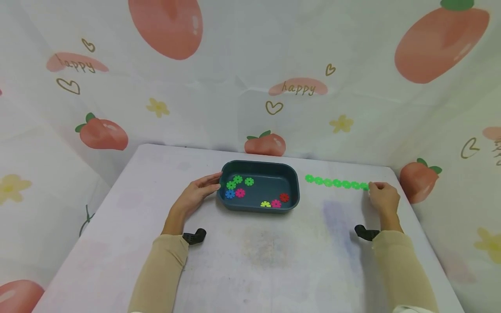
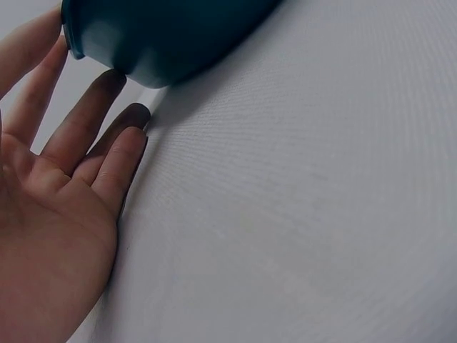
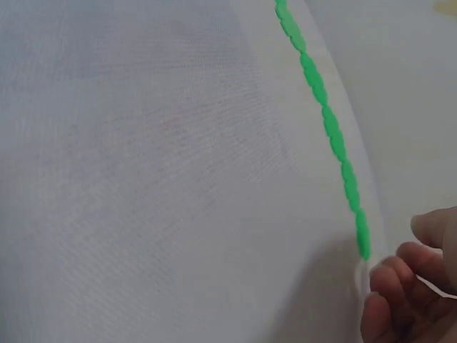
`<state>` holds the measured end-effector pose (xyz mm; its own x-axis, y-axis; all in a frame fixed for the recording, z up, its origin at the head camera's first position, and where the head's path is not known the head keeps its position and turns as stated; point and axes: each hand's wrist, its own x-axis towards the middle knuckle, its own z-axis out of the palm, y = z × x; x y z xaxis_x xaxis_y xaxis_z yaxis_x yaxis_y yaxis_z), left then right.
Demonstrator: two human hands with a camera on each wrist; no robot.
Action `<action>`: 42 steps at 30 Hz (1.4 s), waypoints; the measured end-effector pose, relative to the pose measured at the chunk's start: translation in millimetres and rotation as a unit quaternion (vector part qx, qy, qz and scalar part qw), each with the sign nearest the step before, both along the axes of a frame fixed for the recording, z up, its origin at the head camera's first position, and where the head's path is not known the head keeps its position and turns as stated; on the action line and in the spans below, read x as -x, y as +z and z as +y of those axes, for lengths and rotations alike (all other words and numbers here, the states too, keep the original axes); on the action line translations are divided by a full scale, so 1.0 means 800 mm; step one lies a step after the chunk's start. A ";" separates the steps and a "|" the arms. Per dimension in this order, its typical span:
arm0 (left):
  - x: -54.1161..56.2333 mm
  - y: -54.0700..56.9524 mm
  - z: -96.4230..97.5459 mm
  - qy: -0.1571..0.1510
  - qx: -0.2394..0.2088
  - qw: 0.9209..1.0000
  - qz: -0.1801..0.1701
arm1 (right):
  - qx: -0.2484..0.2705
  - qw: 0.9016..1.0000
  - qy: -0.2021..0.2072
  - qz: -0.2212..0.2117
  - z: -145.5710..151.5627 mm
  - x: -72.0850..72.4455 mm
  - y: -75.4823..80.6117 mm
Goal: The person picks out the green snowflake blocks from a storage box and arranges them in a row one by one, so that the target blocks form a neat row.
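The chain of green gear pieces [image 1: 337, 183] lies near the far right corner of the surface [image 1: 250, 261], its long axis running left to right, roughly parallel to the far edge. The right hand [image 1: 384, 196] meets its right end, fingers curled; whether they pinch the last piece cannot be told. The left hand [image 1: 195, 194] rests with straight fingers against the left wall of the dark teal tray [image 1: 291, 204], well apart from the chain. Counts: one chain of about seven pieces; eight loose gears in the tray, namely three green, two pink, one blue, one red, one yellow.
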<state>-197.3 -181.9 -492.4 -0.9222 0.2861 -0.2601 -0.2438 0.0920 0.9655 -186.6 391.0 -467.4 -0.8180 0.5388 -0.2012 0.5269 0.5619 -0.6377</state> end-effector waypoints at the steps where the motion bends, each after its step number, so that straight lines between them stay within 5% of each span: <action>1: 0.000 0.000 0.000 0.000 -0.001 1.000 0.000 | -0.009 1.000 0.009 0.001 0.000 0.000 0.002; 9: -0.001 0.000 0.001 -0.005 -0.005 1.000 0.004 | -0.063 0.993 0.094 0.030 -0.011 0.002 0.031; 16: 0.000 -0.001 0.000 -0.003 0.001 1.000 0.002 | -0.090 0.980 0.149 0.101 -0.042 0.003 0.059; 21: 0.000 0.000 0.000 -0.002 0.006 1.000 0.001 | -0.102 0.973 0.193 0.078 -0.063 0.001 0.071; 42: -0.004 0.007 0.005 0.002 0.007 0.999 0.051 | -0.195 0.927 0.311 0.074 -0.144 0.002 0.070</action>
<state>-193.7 -177.5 -487.0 -0.9454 0.2793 -0.1677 -0.1438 0.1042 0.9841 -188.0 275.9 -411.7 -0.9981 -0.0374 0.0499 -0.0530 0.9310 -0.3612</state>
